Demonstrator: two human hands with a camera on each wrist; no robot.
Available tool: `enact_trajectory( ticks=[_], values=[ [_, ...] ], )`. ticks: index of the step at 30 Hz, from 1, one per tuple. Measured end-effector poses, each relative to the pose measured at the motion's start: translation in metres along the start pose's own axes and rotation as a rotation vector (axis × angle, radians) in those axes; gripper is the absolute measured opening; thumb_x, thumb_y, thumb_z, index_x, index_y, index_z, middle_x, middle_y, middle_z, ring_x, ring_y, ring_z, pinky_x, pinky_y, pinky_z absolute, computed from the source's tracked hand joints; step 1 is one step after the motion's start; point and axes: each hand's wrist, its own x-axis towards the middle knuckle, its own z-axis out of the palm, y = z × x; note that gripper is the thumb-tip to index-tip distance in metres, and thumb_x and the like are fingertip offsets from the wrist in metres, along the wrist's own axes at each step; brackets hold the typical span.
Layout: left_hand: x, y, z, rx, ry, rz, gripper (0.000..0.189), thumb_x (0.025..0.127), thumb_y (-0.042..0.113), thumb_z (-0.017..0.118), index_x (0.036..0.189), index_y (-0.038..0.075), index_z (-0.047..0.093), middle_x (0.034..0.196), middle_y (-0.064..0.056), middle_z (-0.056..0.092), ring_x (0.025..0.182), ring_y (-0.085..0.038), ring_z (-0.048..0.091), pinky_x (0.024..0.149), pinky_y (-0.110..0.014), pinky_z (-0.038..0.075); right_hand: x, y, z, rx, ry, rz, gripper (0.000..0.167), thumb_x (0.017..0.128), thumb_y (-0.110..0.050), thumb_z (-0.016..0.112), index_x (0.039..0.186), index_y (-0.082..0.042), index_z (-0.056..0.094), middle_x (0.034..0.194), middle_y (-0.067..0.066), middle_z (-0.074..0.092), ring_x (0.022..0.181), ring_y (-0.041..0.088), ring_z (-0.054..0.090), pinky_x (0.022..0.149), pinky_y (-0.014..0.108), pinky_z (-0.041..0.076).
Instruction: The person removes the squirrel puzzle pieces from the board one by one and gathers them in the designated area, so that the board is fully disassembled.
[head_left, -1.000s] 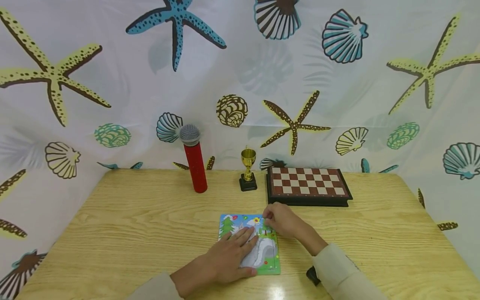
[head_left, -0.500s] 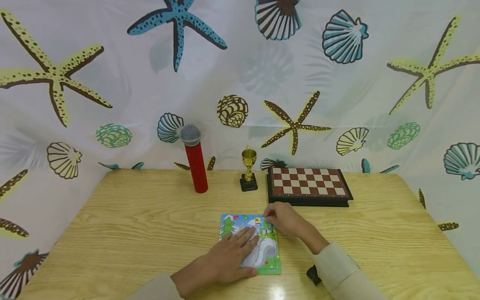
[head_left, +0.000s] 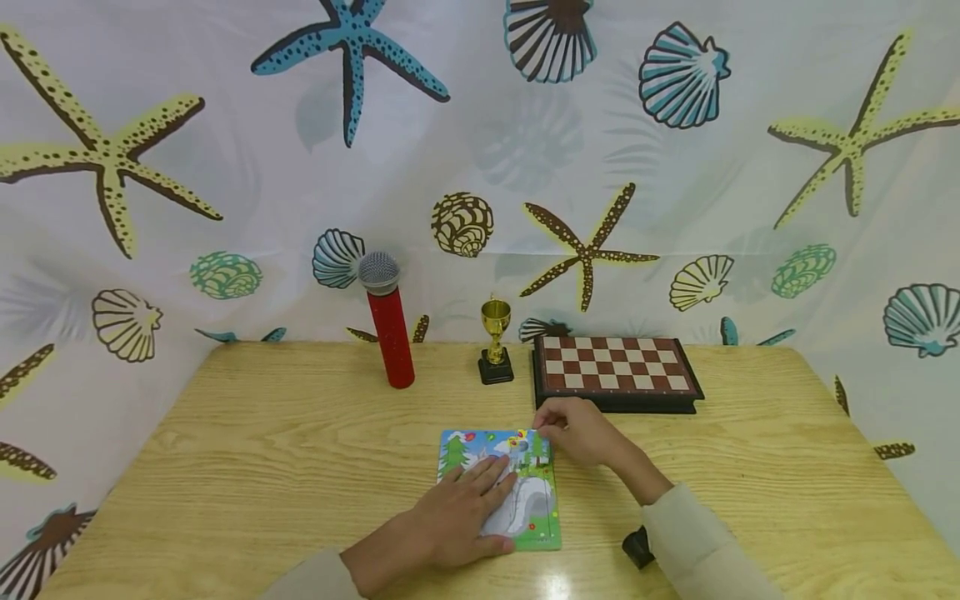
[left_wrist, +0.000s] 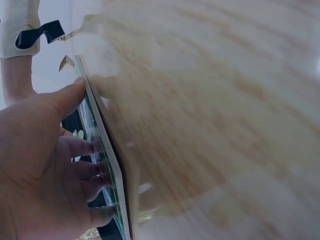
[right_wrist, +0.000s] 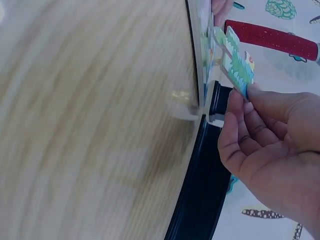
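Note:
A square picture puzzle (head_left: 536, 537), printed with trees, sky and a grey path, lies on the table in the head view. My left hand (head_left: 465, 510) rests on it with straight, spread fingers, covering its lower left part. In the left wrist view the thumb (left_wrist: 74, 97) lies at the edge of the puzzle board (left_wrist: 117, 182). At the top right corner, my right hand (head_left: 581, 432) pinches a puzzle piece (head_left: 538, 450) between thumb and fingertips. The right wrist view shows this puzzle piece (right_wrist: 236, 64), green and blue with knobbed edges, tilted up off the board's face.
Behind the puzzle stand a red microphone (head_left: 392, 333), a small gold trophy cup (head_left: 495, 333) and a chessboard case (head_left: 615, 367), close beyond the right hand. A black strap-like object (head_left: 639, 547) is at the right sleeve. A patterned cloth (head_left: 480, 125) hangs behind the table.
My right hand has shifted slightly right, and the puzzle piece at the top right corner has come up out of the picture in its fingers. The left hand has stayed in place.

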Motion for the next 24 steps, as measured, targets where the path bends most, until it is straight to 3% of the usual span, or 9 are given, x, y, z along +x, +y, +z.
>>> enact_trajectory(
  ticks=[14, 24],
  values=[
    [0.001, 0.0, 0.001, -0.006, 0.0, -0.004, 0.08, 0.091, 0.065, 0.041, 0.152, 0.017, 0.023, 0.16, -0.004, 0.016, 0.148, -0.023, 0.017, 0.114, -0.052, 0.027, -0.031, 0.035, -0.044, -0.057, 0.069, 0.052, 0.006, 0.092, -0.008, 0.059, 0.089, -0.009, 0.065, 0.085, 0.002, 0.064, 0.08, 0.012, 0.057, 0.074, 0.03, 0.048],
    [0.002, -0.001, 0.003, -0.007, 0.001, -0.004, 0.08, 0.091, 0.065, 0.041, 0.152, 0.018, 0.023, 0.16, -0.004, 0.015, 0.148, -0.023, 0.016, 0.114, -0.052, 0.026, -0.052, 0.06, -0.07, -0.058, 0.067, 0.088, 0.006, 0.092, -0.005, 0.058, 0.091, -0.005, 0.064, 0.083, 0.004, 0.063, 0.071, 0.01, 0.05, 0.063, 0.023, 0.044]
  ],
)
